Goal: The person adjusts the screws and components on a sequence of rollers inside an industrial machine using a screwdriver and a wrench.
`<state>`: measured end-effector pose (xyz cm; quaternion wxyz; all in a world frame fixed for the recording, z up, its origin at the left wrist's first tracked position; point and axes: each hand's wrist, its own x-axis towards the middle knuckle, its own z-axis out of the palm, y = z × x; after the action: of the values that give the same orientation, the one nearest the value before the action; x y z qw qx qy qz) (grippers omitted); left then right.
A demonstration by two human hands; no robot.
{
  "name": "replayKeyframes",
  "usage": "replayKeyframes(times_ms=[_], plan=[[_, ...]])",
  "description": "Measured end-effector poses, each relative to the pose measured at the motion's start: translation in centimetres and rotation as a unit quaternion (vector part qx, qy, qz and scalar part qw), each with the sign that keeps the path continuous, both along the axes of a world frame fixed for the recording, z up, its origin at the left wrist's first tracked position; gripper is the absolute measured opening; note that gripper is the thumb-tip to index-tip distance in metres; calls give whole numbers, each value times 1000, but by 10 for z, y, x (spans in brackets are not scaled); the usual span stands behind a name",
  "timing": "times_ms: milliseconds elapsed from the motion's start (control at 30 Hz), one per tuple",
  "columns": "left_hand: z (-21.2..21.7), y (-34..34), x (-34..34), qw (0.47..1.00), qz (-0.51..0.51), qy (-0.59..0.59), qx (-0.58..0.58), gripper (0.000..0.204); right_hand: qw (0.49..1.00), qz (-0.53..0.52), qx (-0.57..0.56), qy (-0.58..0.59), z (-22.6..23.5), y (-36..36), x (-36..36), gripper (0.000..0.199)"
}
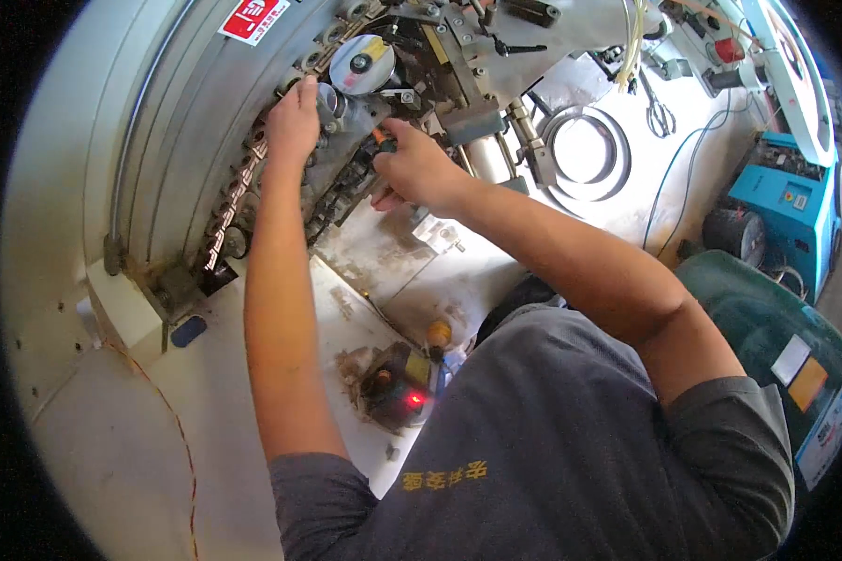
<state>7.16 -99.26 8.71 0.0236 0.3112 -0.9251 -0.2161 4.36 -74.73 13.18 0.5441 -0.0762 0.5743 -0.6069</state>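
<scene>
Screwdriver [381,138] with orange handle is gripped in right hand [419,173].
Left hand [293,120] is laid, fingers loosely curled, against machine mechanism [346,168].

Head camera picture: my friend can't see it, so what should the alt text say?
A person leans over a grey metal machine, left hand resting on its parts and right hand gripping a small orange-handled tool against them. A round silver disc sits above the hands, and a small box with a red light lies on the bench below.
</scene>
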Motion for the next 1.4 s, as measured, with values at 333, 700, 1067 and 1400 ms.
replayKeyframes(times_ms=[333, 700, 1067, 1400], plan=[[-11, 15, -8, 994, 1, -15, -112, 41, 996, -54, -27, -66, 10, -25, 13, 33], [-6, 16, -7, 991, -20, 10, -133, 39, 997, -75, 13, -27, -7, -47, 13, 31], [4, 24, -9, 988, -6, -33, -151, 37, 995, -95, 10, -20, -11, -49, 24, 32], [-9, 15, -9, 988, -12, -8, -154, 37, 987, -50, 20, 149, -16, -40, 27, 49]])
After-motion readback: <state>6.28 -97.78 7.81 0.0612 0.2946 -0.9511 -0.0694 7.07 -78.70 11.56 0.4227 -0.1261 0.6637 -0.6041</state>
